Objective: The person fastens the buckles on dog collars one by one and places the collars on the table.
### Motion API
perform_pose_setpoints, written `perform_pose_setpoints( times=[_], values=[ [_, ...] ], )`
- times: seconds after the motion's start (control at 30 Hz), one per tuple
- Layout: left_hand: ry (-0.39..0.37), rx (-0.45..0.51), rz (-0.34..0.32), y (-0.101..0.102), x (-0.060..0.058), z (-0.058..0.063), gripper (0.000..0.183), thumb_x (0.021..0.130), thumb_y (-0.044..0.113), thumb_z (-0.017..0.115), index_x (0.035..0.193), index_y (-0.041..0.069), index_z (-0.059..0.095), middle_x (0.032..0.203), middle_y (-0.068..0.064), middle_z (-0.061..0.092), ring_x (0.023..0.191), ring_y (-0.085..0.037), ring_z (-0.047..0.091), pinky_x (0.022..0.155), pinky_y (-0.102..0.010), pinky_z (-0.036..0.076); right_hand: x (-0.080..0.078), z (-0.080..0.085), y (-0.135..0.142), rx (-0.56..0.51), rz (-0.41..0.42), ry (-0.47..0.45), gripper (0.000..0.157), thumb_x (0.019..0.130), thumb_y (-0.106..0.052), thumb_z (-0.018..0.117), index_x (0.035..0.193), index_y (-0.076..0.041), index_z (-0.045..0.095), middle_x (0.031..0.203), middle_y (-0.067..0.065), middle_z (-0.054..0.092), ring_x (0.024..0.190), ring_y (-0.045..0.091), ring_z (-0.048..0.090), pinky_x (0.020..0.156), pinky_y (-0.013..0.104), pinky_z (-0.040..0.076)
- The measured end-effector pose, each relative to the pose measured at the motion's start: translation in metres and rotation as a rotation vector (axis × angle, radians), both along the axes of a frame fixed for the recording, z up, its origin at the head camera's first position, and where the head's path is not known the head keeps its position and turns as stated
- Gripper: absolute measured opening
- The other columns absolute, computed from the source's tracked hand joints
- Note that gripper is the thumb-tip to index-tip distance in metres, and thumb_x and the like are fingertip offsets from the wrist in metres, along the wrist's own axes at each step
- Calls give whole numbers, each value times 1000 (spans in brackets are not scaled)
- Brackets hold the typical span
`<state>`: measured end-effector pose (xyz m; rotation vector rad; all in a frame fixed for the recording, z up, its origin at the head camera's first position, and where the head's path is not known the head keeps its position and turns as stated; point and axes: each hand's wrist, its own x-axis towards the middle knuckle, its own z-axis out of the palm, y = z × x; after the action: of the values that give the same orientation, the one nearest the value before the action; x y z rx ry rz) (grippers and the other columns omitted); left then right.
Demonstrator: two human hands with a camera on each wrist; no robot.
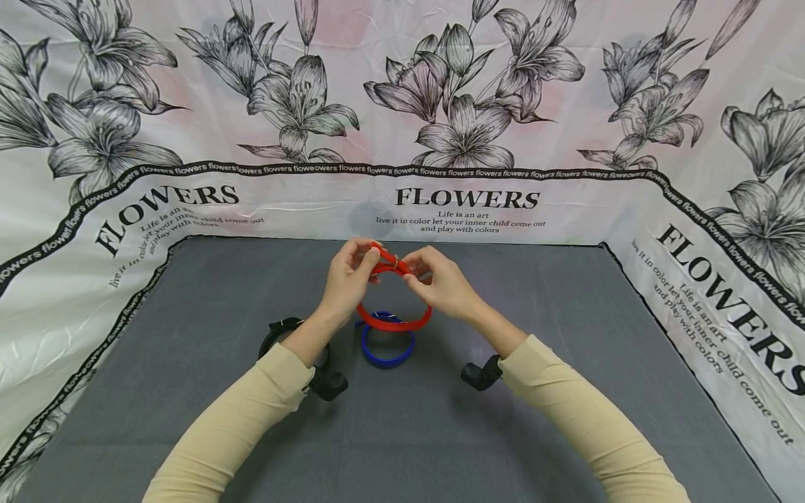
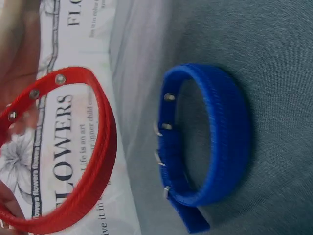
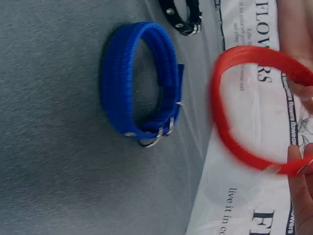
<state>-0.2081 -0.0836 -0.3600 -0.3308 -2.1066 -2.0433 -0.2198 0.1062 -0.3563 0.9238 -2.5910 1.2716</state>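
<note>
A red buckled collar (image 1: 394, 325) hangs as a loop in the air between both hands. My left hand (image 1: 348, 278) pinches its strap at the upper left. On the other side my right hand (image 1: 440, 281) pinches the strap close to the metal buckle (image 1: 396, 264). Metal eyelets line the red strap in the left wrist view. Below the red loop a blue collar (image 2: 230, 137) stands on edge on the grey cloth, its buckle fastened and its strap end sticking out. Fingertips are partly hidden behind the red strap.
A black collar (image 1: 274, 337) lies on the grey cloth (image 1: 534, 433), partly covered by the left forearm. Behind the table rises a white flower-printed sheet (image 1: 339, 202). Black wrist camera mounts (image 1: 481, 374) stick out below the sleeves.
</note>
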Motion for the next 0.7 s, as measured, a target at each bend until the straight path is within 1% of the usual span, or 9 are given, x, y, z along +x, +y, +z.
perform_pose_setpoints(
  times=[0.1,0.17,0.2,0.3,0.5,0.7],
  values=[
    [-4,74,5,-3,-1,3,27,94,31,50,112,10,53,102,-4,59,84,-16,59,68,-30,54,0,-4,1,7,-9,1,19,88,-12,61,106,-9,58,96,3,55,85,14,59,70,25,52],
    [-12,103,5,-5,-1,5,27,94,31,49,112,10,52,102,-3,59,86,-18,59,71,-30,54,0,-7,1,6,-12,3,19,88,-13,61,106,-9,58,95,3,55,85,13,59,70,25,52],
    [-15,103,1,-5,-1,6,28,94,31,49,113,10,52,102,-3,59,86,-20,59,71,-31,54,0,-8,1,3,-11,5,19,88,-13,61,106,-9,58,95,3,55,85,13,59,71,25,52],
    [-28,101,-3,-5,0,7,28,95,30,49,113,9,51,101,-3,60,84,-21,59,70,-31,54,0,-9,2,-11,-13,4,20,88,-13,62,107,-9,57,94,3,57,85,14,59,70,26,52],
    [-42,101,1,-4,0,6,30,95,29,48,113,6,50,98,-4,59,79,-16,58,69,-29,54,1,-7,0,-33,-27,-37,25,88,-16,63,110,-10,53,96,3,59,84,13,60,69,27,52],
    [-68,79,-46,-2,0,5,31,95,29,46,114,4,48,103,-8,59,81,-17,57,70,-28,54,2,-1,-5,-61,-43,-8,28,89,-19,62,114,-10,55,103,3,58,87,14,60,72,29,52]
  ],
)
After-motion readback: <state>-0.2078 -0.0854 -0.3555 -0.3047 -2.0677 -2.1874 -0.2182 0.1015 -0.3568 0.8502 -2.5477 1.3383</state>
